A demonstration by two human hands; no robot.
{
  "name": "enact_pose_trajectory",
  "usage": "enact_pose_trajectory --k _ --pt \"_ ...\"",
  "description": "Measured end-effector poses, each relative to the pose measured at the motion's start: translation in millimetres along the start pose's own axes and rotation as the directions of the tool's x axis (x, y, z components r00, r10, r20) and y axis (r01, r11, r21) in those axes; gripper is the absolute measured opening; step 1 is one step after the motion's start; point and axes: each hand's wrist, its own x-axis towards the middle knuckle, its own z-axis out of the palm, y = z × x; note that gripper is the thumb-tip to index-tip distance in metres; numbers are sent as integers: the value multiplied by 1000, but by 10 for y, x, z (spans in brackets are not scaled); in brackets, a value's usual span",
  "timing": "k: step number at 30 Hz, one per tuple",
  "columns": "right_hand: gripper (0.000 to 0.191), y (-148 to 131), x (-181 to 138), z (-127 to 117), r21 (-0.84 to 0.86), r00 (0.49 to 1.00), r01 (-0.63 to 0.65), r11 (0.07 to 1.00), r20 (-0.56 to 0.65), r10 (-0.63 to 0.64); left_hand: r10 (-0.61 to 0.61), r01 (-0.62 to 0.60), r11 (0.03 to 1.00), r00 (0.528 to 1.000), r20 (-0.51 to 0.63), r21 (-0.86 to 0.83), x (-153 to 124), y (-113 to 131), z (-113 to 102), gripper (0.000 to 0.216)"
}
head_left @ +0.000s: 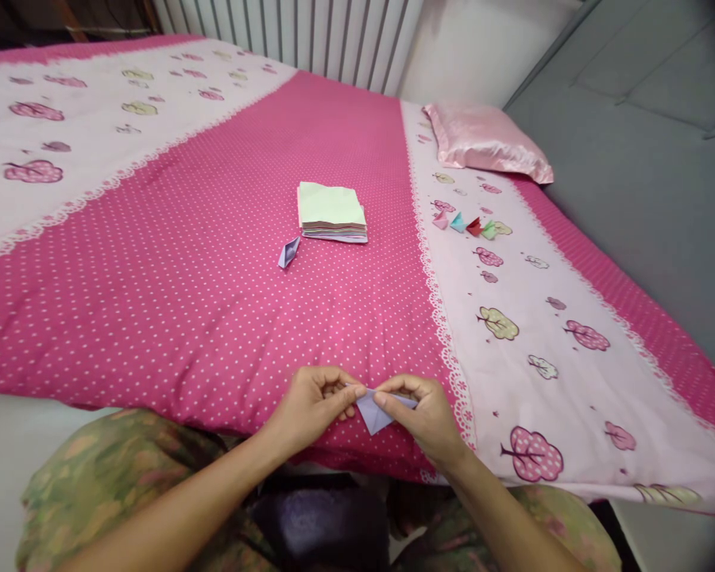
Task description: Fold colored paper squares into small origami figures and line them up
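A small folded lavender paper (374, 413) lies at the near edge of the pink dotted bedspread (214, 270), pinched from both sides. My left hand (313, 405) grips its left tip with closed fingers. My right hand (426, 413) pinches its right side, thumb and forefinger pressed together. Farther up the bed lies a stack of coloured paper squares (332, 213), with one finished lavender folded piece (289, 252) just to its left.
Several small folded paper pieces (470, 226) in pink, teal, red and green sit in a row on the pale printed strip to the right. A pink satin pillow (482, 141) lies at the far right corner. A grey padded headboard (643, 175) borders the right side.
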Motion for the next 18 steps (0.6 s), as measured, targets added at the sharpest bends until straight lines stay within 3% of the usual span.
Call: enact_pose_trajectory --k 7,12,18 --pt "18 40 13 36 129 994 -29 991 -97 42 -119 101 985 986 118 143 -29 -54 74 25" --pt "19 69 21 55 232 987 -38 972 -142 73 -92 71 989 983 161 128 -42 -47 85 23" --pt "20 87 20 57 204 990 -39 978 -128 67 -98 76 983 987 131 169 -48 -64 97 22"
